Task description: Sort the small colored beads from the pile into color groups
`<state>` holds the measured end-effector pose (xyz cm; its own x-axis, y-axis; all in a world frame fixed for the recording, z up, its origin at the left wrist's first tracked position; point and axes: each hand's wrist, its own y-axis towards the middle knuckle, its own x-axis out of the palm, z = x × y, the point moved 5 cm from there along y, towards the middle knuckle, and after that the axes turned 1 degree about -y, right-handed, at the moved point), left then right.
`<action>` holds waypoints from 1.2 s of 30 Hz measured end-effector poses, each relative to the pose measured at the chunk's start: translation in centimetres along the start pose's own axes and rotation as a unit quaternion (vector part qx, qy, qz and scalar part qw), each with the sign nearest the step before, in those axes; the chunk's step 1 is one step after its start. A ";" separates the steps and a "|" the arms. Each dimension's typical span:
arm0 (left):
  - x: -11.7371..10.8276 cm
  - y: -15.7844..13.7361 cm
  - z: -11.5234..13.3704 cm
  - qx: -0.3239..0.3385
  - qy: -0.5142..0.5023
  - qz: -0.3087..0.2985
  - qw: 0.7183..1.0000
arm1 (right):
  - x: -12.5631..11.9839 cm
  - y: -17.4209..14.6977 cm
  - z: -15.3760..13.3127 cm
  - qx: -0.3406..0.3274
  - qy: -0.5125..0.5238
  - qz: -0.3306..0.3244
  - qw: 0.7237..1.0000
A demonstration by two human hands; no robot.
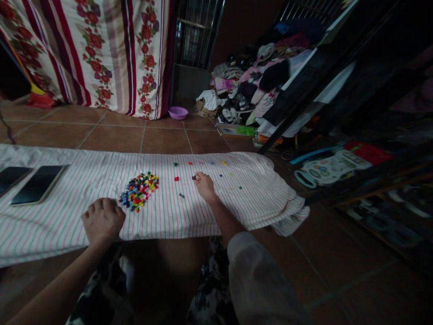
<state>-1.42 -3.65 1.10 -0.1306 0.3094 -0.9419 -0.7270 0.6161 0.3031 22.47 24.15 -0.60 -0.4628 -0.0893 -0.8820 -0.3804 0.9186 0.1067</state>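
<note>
A striped cloth covers the low table, and a pile of small multicoloured pieces lies on it. Right of the pile, my right hand is closed in a pinch, its fingertips on a small dark brown piece. Around it lie small separate pieces: red, grey, dark green, orange, yellow and blue. My left hand rests on the cloth, left of and nearer than the pile, fingers curled in; the fingertips are hidden.
Two dark-screened devices, one a tablet, lie at the table's left. On the tiled floor beyond stand a purple basin and a heap of clothes. A flowered curtain hangs behind. A toy panel sits at the right.
</note>
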 end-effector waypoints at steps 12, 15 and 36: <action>-0.2 0.0 0.1 -0.006 0.002 -0.005 1.000 | 0.4 0.1 -0.1 -0.010 0.001 0.001 1.000; -0.2 0.0 0.1 -0.004 0.000 -0.001 1.000 | 0.1 -0.5 -0.2 -0.014 0.026 0.004 1.000; 1.0 0.2 -0.7 -0.009 -0.010 0.013 1.000 | 5.0 -12.9 -10.8 -0.325 0.187 -0.031 0.927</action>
<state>-2.17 -3.77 0.11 -0.1357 0.3398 -0.9307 -0.7360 0.5942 0.3243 16.42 7.75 -1.39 -0.6228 -0.3726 -0.6879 -0.7611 0.4921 0.4225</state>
